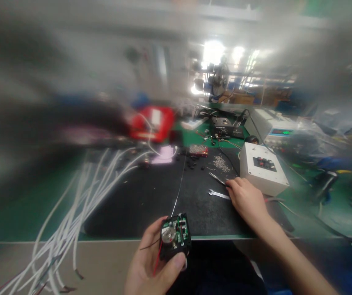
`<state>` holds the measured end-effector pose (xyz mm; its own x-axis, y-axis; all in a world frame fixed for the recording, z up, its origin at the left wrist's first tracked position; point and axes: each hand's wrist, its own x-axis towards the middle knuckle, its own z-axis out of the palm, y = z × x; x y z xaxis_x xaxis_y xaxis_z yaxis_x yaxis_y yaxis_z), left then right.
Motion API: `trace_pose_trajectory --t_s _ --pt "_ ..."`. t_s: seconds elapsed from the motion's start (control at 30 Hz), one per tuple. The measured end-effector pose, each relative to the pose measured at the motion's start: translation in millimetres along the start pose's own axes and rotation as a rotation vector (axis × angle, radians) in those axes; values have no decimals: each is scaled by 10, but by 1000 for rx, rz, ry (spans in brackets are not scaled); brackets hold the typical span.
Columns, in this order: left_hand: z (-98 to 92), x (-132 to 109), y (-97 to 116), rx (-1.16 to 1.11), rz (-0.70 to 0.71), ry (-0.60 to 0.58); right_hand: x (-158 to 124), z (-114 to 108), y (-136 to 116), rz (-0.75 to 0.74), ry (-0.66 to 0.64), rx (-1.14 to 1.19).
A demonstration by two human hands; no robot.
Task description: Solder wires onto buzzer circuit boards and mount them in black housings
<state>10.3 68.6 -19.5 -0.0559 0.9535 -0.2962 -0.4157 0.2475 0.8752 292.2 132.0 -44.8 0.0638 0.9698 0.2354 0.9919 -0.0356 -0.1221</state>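
Observation:
My left hand (153, 256) is wrapped round a small black housing (176, 237) with a green circuit board showing on its upper side. A round metal part sits on the board, and a red wire and a dark wire come out near my fingers. On the black mat (151, 200), my right hand (248, 198) closes its fingers on the end of slim metal tweezers (217, 179). A small open-ended wrench (218, 194) lies just below them, its far end hidden by my hand.
White cables (80, 205) hang over the table edge at the left. A white control box (264, 168) stands beside my right hand. Loose screws (221, 163), black bits (191, 165), a red-rimmed tray (198, 150) and a red bin (153, 123) are farther back.

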Motion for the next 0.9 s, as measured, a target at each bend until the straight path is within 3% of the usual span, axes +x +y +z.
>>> trace_pose_trajectory --t_s 0.23,0.47,0.63,0.8,0.9 --pt "71 59 17 -128 -13 45 -202 -17 -74 -73 -53 51" --pt "143 119 121 -242 -96 62 -157 21 44 -111 -108 186" --pt "118 177 59 -329 -99 61 -280 52 8 -62 -79 305" --pt "125 187 41 -347 -116 25 -438 -395 -330 -1 -58 631" --pt "132 178 43 -338 -92 16 -473 -715 -565 -88 -44 791"
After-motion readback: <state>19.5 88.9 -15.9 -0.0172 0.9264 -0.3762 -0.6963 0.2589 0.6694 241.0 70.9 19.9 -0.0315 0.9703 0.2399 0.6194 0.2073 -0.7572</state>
